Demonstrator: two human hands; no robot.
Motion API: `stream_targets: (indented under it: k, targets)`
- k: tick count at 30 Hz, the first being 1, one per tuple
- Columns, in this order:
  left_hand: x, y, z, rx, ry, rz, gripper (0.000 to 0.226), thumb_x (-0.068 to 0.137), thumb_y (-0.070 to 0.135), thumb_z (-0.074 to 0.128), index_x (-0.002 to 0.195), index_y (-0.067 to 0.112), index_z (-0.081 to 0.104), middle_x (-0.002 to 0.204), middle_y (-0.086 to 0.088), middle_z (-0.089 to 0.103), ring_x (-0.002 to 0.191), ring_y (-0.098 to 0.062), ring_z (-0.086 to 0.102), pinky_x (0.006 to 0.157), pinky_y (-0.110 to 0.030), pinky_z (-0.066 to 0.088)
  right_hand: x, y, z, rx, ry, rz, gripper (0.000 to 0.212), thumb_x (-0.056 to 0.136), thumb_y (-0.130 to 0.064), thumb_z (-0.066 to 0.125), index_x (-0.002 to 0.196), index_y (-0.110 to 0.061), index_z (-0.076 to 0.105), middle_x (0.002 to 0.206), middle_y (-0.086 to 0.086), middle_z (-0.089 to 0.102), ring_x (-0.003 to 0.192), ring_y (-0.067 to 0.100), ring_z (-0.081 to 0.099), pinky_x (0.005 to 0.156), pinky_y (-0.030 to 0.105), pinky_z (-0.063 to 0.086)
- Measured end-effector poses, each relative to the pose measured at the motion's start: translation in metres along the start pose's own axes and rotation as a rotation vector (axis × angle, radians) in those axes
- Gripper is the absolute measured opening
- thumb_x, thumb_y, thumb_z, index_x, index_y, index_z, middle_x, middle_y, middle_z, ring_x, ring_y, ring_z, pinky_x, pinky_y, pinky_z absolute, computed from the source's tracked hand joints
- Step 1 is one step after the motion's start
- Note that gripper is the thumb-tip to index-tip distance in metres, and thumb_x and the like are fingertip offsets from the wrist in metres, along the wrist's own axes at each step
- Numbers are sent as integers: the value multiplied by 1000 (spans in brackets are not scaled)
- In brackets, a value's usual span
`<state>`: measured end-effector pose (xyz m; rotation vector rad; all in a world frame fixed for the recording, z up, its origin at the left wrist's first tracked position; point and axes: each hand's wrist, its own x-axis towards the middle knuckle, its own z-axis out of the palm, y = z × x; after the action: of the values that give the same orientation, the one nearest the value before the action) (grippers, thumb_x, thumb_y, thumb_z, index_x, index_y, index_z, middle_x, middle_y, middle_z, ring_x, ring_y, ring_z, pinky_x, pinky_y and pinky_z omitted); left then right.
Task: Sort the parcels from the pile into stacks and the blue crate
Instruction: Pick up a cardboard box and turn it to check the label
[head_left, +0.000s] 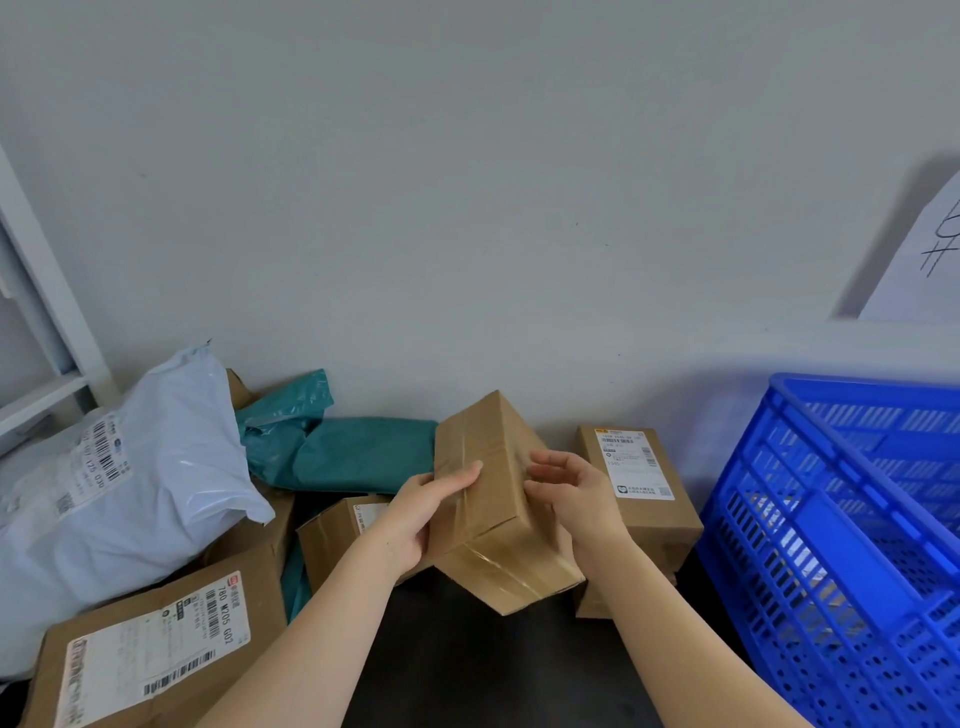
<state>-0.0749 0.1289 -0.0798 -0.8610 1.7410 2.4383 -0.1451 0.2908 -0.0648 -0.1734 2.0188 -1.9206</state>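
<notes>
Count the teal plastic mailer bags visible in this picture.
2: one crumpled against the wall, one flatter beside it. A teal strip lower down may be a third; others may be hidden.

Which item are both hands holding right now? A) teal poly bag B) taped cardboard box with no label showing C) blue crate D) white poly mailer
B: the left hand and right hand grip opposite sides of the taped cardboard box, lifted and tilted above the dark table, while the white mailer, teal bag and blue crate are untouched.
</notes>
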Motion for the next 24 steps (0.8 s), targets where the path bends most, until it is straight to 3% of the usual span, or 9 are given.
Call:
stream_targets:
  k: [2, 4, 7, 12, 17, 24]
  targets:
    - [-1, -2, -2, -36, -17, -23, 71, 57, 46, 80, 118, 15, 61, 109, -12, 68, 101, -30, 64, 84, -43, 54, -2, -1, -1, -123, 39, -39, 50, 78, -14, 79, 121, -26, 57, 119, -4, 56, 111, 17, 53, 91, 31, 42]
    - [-3, -4, -5, -114, -44, -73, 68, 59, 45, 80, 117, 15, 61, 109, -15, 67, 100, -33, 64, 80, -44, 55, -2, -3, -4, -228, 40, 0, 86, 69, -34, 84, 142, -30, 38, 131, -6, 44, 123, 20, 45, 98, 37, 40]
    - [-1, -7, -10, -231, -76, -129, 67, 63, 43, 80, 119, 14, 60, 110, -18, 66, 96, -35, 65, 74, -44, 55, -2, -6, -6, -188, -19, 73, 114, 63, -47, 85, 152, -32, 15, 148, -2, 33, 133, 24, 38, 106, 43, 35]
    - [5, -7, -11, -234, -107, -133, 73, 63, 44, 81, 124, 13, 59, 117, -19, 65, 100, -37, 65, 78, -46, 55, -2, -7, -6, -191, -49, 33, 119, 62, -48, 84, 153, -31, 9, 150, -3, 32, 133, 23, 38, 107, 41, 35]
    - [6, 0, -10, -190, -97, -68, 63, 66, 38, 77, 122, 12, 62, 113, -15, 68, 102, -34, 64, 83, -47, 53, -1, -17, -4, -258, -69, -74, 120, 67, -46, 82, 154, -30, 2, 155, -3, 25, 139, 22, 32, 107, 38, 32]
    - [3, 3, -3, -101, -43, 56, 62, 63, 39, 77, 117, 14, 63, 109, -9, 69, 102, -29, 64, 84, -44, 53, 0, -16, 4, -326, -95, 8, 104, 73, -62, 68, 154, -29, 13, 154, 4, 28, 137, 25, 35, 108, 38, 32]
